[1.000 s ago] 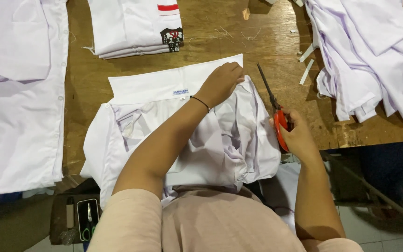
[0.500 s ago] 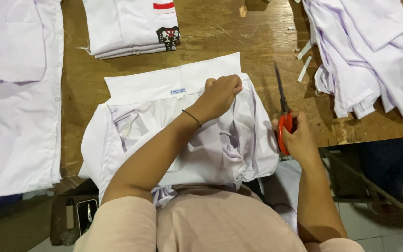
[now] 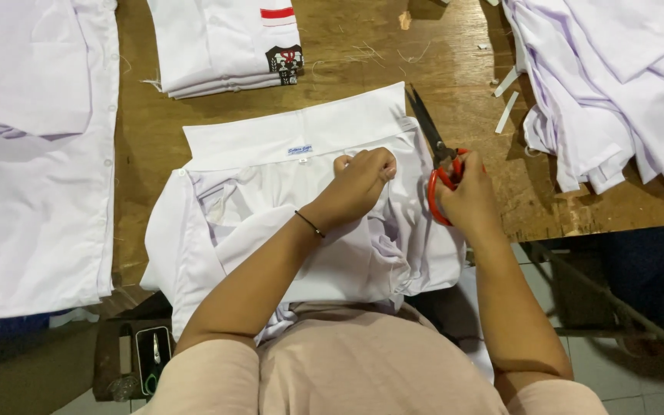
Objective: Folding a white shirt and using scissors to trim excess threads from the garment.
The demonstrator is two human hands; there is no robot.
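White shirt [image 3: 270,223] lies rumpled on wooden table [image 3: 347,54] at its near edge, collar flat and pointing away, small label under it. Left hand [image 3: 359,184] pinches fabric below collar, fingers curled tight. Right hand [image 3: 466,196] grips red-handled scissors [image 3: 438,157], blades slightly parted, tips at collar's right end. Folded shirts [image 3: 224,42] beyond; loose white pile [image 3: 609,84] right.

Left hand [image 3: 359,184] pinching white shirt [image 3: 270,230], right hand [image 3: 466,196] gripping red-handled scissors [image 3: 436,154], blades seemingly parted

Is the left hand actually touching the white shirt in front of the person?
Touching. The head view shows the left hand pressed fist-like into the white shirt, bunching the fabric.
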